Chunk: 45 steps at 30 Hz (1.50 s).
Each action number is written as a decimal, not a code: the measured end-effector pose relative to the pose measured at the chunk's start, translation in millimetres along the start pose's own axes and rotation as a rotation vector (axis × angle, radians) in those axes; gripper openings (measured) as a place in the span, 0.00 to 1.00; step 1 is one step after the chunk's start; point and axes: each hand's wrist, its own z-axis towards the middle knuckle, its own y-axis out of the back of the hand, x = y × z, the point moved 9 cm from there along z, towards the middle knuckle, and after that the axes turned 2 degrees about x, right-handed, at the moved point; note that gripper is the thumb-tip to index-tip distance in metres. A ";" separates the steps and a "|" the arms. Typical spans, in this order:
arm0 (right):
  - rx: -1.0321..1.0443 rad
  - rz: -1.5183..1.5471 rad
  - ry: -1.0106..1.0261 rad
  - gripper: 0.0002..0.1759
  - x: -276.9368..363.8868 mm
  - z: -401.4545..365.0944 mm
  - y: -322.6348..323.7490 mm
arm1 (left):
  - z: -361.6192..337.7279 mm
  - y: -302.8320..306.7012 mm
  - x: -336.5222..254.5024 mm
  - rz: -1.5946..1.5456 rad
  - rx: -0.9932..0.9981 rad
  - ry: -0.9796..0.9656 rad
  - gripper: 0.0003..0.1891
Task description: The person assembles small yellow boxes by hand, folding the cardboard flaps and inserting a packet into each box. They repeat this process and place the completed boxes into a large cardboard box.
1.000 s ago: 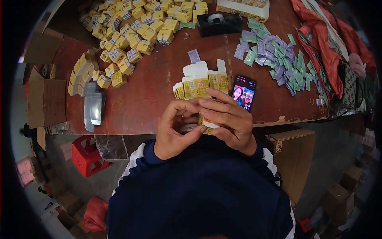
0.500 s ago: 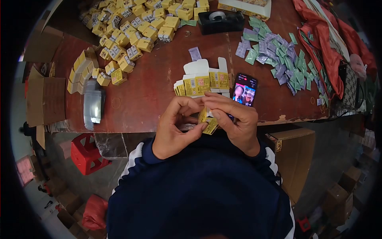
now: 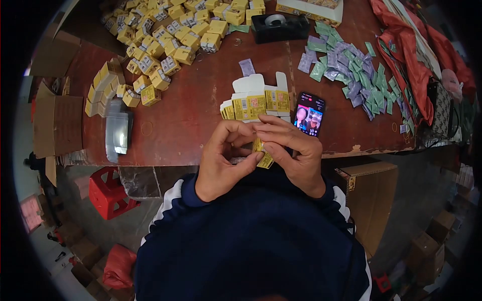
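Observation:
Between my two hands, in front of my chest at the table's near edge, is a small yellow box [image 3: 265,160]. My left hand [image 3: 223,163] pinches its left side with thumb and fingers. My right hand [image 3: 296,153] closes on its upper right part, thumb against the box, and the fingertips of both hands nearly meet. Much of the box is hidden by the fingers. Just beyond my hands lie flat, unfolded yellow and white cartons [image 3: 255,104]. A lit phone [image 3: 308,114] lies right of them, and a purple sachet [image 3: 246,67] is behind them.
Many yellow boxes [image 3: 186,37] are heaped at the back left of the red table [image 3: 181,120]. Green and purple sachets [image 3: 351,70] are piled right. A black tape dispenser [image 3: 279,28] stands at the back. A clear plastic container [image 3: 118,131] lies left; a red stool [image 3: 109,193] is below.
The thumb of my right hand has moved slightly left over the small box, and less of the box shows. Both hands still hold it in nearly the same place.

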 end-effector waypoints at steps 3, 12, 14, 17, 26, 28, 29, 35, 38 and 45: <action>0.000 0.018 0.030 0.14 -2.1 -3.8 -0.7 | -1.4 -1.5 -0.6 -0.028 0.003 -0.024 0.20; 0.043 -0.172 0.117 0.14 5.4 -7.2 -5.1 | -5.9 -1.0 4.8 -0.090 0.025 -0.094 0.16; 0.024 -0.206 0.138 0.14 6.8 -8.0 -5.5 | -4.8 -2.1 5.5 -0.100 0.028 -0.119 0.16; -0.055 -0.081 0.079 0.13 0.3 -11.0 -3.4 | -3.5 -2.8 1.1 -0.096 0.035 -0.129 0.16; -0.054 0.077 0.067 0.09 -12.1 -13.0 1.7 | -2.0 -1.9 2.2 -0.038 0.045 -0.140 0.13; -0.032 0.055 0.100 0.10 -10.6 -11.6 3.0 | -2.4 -1.2 0.3 -0.037 0.040 -0.145 0.11; -0.008 0.032 0.145 0.11 -7.1 -10.8 4.3 | -2.9 -2.2 -2.7 -0.019 0.043 -0.150 0.11; -0.172 0.421 -0.025 0.24 -10.9 -7.0 18.9 | -4.8 -6.2 -34.9 0.359 0.142 -0.442 0.11; 0.036 0.049 0.121 0.24 -0.4 -7.8 12.2 | -6.2 -9.9 -37.1 0.198 0.114 -0.430 0.16; 0.005 0.289 0.148 0.22 -5.4 -9.3 11.1 | 8.2 -1.0 1.2 -0.304 0.179 0.055 0.20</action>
